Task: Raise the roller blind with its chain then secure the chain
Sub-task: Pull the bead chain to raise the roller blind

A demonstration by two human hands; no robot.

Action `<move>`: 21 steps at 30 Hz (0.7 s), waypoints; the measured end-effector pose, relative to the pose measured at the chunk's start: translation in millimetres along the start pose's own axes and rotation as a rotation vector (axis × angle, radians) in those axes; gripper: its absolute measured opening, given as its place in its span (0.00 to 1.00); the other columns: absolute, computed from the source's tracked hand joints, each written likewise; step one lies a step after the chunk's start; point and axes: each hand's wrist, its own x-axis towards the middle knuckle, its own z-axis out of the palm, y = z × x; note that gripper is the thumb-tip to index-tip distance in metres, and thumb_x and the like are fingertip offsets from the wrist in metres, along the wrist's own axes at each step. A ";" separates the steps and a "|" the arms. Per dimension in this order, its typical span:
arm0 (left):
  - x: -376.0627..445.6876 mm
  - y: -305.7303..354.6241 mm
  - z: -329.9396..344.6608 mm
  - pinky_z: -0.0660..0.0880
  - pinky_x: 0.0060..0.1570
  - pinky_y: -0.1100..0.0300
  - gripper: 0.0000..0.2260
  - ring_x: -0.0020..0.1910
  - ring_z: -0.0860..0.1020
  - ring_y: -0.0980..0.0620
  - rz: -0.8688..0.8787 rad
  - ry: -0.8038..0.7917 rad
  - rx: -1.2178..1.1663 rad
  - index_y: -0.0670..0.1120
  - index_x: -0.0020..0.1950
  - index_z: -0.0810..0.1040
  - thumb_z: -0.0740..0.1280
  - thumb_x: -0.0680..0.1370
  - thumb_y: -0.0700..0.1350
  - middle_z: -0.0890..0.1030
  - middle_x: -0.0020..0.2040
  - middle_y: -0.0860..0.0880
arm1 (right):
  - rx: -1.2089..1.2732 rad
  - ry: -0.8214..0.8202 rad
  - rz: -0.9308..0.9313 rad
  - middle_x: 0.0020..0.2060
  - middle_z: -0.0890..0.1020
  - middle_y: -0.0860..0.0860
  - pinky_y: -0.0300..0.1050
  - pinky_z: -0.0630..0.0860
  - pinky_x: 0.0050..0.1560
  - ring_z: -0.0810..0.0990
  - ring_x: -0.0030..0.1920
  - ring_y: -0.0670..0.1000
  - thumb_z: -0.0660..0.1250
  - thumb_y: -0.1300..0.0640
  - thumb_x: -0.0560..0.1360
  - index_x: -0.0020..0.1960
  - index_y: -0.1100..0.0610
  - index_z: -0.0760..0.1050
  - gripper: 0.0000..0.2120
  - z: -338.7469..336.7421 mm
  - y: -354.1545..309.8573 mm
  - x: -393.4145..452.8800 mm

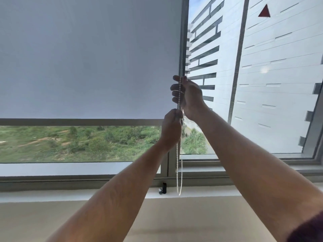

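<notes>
Both hands raised at the right edge of a pale grey roller blind (pixel 87 58), lowered over most of the left window pane, bottom bar (pixel 78 122) level with the lower fist. Right hand (pixel 187 96) uppermost, fingers curled round the white bead chain (pixel 179 172); left hand (pixel 172 127) just below, clenched on the same chain. Chain partly hidden inside both grips, upper run hard to separate from the window frame (pixel 183 41) behind it. Loop hanging free below, bottom end near the white sill (pixel 201 193). Small black object (pixel 164 188) on the sill beside the loop, too small to identify. Forearms cut off at the lower edge
</notes>
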 end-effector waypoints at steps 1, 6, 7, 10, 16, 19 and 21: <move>-0.2 1.1 0.8 0.63 0.33 0.50 0.14 0.28 0.65 0.48 -0.004 0.005 0.006 0.46 0.37 0.70 0.55 0.81 0.36 0.69 0.29 0.49 | 0.019 0.002 -0.014 0.28 0.74 0.48 0.39 0.65 0.26 0.68 0.25 0.45 0.53 0.52 0.87 0.57 0.56 0.79 0.16 1.0 -4.1 0.9; -10.7 7.2 18.8 0.63 0.31 0.50 0.15 0.26 0.66 0.50 -0.006 0.036 0.090 0.45 0.37 0.70 0.55 0.82 0.35 0.70 0.28 0.49 | -0.063 0.087 -0.072 0.24 0.69 0.44 0.37 0.56 0.22 0.61 0.22 0.43 0.55 0.56 0.85 0.47 0.52 0.78 0.15 -1.7 -7.7 -12.2; -14.2 6.1 23.2 0.63 0.31 0.51 0.15 0.26 0.66 0.50 -0.009 0.047 0.095 0.45 0.37 0.70 0.55 0.82 0.35 0.70 0.28 0.49 | -0.082 0.105 -0.086 0.24 0.69 0.44 0.37 0.56 0.22 0.61 0.22 0.44 0.54 0.58 0.85 0.45 0.52 0.77 0.15 -3.6 -6.6 -15.4; -25.4 -3.5 33.0 0.62 0.33 0.50 0.15 0.28 0.65 0.50 -0.017 0.056 0.109 0.45 0.36 0.69 0.55 0.81 0.32 0.69 0.28 0.49 | -0.174 0.144 -0.138 0.24 0.69 0.46 0.37 0.59 0.22 0.63 0.22 0.44 0.54 0.63 0.82 0.42 0.52 0.76 0.16 -14.0 3.0 -23.2; -54.6 -21.6 46.2 0.60 0.33 0.52 0.11 0.29 0.64 0.51 -0.038 0.043 0.139 0.46 0.35 0.68 0.55 0.77 0.39 0.69 0.28 0.51 | -0.321 0.158 -0.191 0.23 0.70 0.42 0.42 0.64 0.32 0.66 0.25 0.42 0.56 0.65 0.81 0.37 0.50 0.73 0.18 -37.5 28.5 -42.1; -65.9 -29.1 45.3 0.61 0.31 0.54 0.13 0.27 0.65 0.52 -0.096 0.008 0.117 0.45 0.36 0.70 0.56 0.79 0.37 0.70 0.27 0.51 | -0.380 0.143 -0.249 0.24 0.71 0.43 0.38 0.66 0.32 0.67 0.25 0.40 0.57 0.65 0.82 0.37 0.50 0.73 0.18 -46.4 36.2 -58.9; -67.5 -29.7 37.9 0.65 0.30 0.56 0.15 0.26 0.69 0.52 -0.154 -0.056 0.082 0.43 0.38 0.72 0.56 0.83 0.36 0.73 0.28 0.49 | -0.392 0.138 -0.288 0.26 0.71 0.46 0.36 0.65 0.30 0.67 0.25 0.40 0.57 0.66 0.83 0.39 0.51 0.73 0.18 -50.3 38.5 -69.4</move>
